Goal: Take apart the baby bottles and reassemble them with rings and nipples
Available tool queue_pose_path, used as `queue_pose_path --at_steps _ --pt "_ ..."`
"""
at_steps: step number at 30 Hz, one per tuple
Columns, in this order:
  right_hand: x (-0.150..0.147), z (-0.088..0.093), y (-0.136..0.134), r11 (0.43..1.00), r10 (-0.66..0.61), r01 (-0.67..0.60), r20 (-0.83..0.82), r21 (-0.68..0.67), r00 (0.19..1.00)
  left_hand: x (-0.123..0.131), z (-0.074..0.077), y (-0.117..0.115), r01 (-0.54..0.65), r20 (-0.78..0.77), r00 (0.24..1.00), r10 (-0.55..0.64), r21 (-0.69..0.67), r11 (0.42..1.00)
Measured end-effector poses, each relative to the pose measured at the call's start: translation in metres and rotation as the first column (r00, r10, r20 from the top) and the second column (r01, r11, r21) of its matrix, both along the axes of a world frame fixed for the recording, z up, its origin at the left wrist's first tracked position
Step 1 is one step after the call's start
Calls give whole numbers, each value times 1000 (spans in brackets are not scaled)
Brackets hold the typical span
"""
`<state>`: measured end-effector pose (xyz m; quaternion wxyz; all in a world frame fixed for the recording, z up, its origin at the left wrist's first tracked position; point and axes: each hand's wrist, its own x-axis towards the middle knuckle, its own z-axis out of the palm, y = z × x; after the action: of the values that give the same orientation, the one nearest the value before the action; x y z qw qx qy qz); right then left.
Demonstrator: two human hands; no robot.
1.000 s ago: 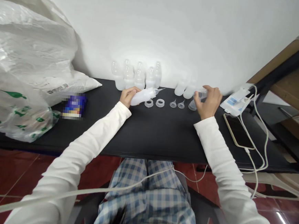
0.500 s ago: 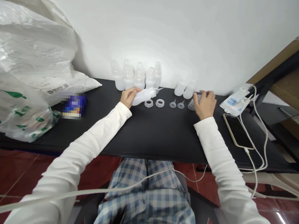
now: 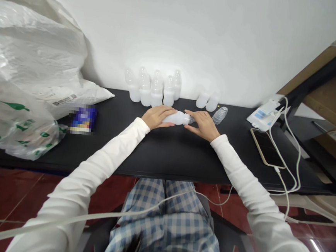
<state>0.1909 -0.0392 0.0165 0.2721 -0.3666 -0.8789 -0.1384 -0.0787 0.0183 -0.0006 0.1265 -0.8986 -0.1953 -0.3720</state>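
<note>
A translucent white feeding bottle (image 3: 174,118) lies sideways over the black table between my hands. My left hand (image 3: 158,116) is wrapped round its body. At the other end, my right hand (image 3: 201,124) grips the collar (image 3: 186,119), thumb below and fingers above; a clear tip shows partly among them. Just right of that hand, a clear domed cap (image 3: 220,115) lies tilted on the table. The loose rings and clear tipped pieces are hidden behind my hands. Two uncapped bottles (image 3: 201,100) stand by the wall.
Several capped bottles (image 3: 156,94) stand in a group against the wall. Large plastic bags (image 3: 29,72) and a blue packet (image 3: 83,118) occupy the left. A phone (image 3: 266,147), a power strip (image 3: 263,115) and white cables lie at the right. A cord crosses above my lap.
My right hand has left the clear cap and moved left onto the bottle's collar. My left hand has brought the bottle right and turned it nearly level.
</note>
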Motion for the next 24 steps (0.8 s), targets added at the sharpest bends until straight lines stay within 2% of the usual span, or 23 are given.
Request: queue_pose_path --at_steps 6,11,15,18,24 --pt "2 -5 3 1000 9 -10 11 25 1000 -3 2 5 -27 -71 997 27 -1 1000" --pt "3 -6 3 981 7 -25 93 194 996 0 3 -1 7 -14 1000 -9 -103 995" --pt "3 -8 3 955 0 -53 179 291 984 -1 5 -6 21 -14 1000 -23 -101 995" --pt "1 -7 2 967 -11 -33 171 253 985 -4 4 -5 2 -18 1000 -3 -62 998" --pt "2 2 -3 996 -50 44 90 74 995 -7 0 0 -115 -17 993 114 -43 992"
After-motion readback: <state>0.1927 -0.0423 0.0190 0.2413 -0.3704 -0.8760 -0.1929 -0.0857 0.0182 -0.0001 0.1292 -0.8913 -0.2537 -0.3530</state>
